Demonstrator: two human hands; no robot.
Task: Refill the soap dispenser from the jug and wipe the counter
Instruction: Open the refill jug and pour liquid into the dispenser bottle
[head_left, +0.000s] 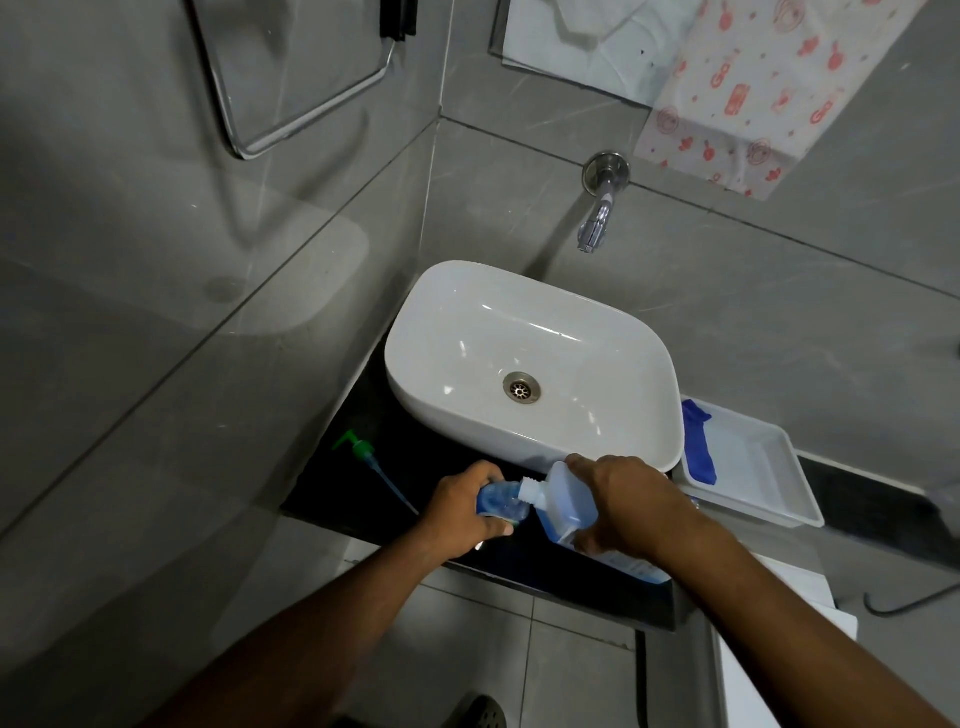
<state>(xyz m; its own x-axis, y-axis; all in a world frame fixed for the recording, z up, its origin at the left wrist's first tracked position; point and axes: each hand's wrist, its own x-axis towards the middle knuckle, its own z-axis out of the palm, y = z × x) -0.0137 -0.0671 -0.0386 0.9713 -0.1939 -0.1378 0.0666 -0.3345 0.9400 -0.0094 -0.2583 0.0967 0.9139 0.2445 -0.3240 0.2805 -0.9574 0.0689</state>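
Two hands share the pour: left hand (467, 501) grips the soap dispenser (501, 501) on the tabletop (363, 441), right hand (631, 501) tilts the jug (558, 493); keep spout over mouth, pour slowly.

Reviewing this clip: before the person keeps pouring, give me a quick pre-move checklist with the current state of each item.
1. Left hand steadies soap dispenser bottle: ok.
2. Right hand grips tilted jug: ok.
3. Jug spout meets bottle mouth: ok.
4. Green pump removed, lying on black counter: ok.
5. Bottle fill level: cannot tell.
6. Blue cloth ready in white tray: ok.
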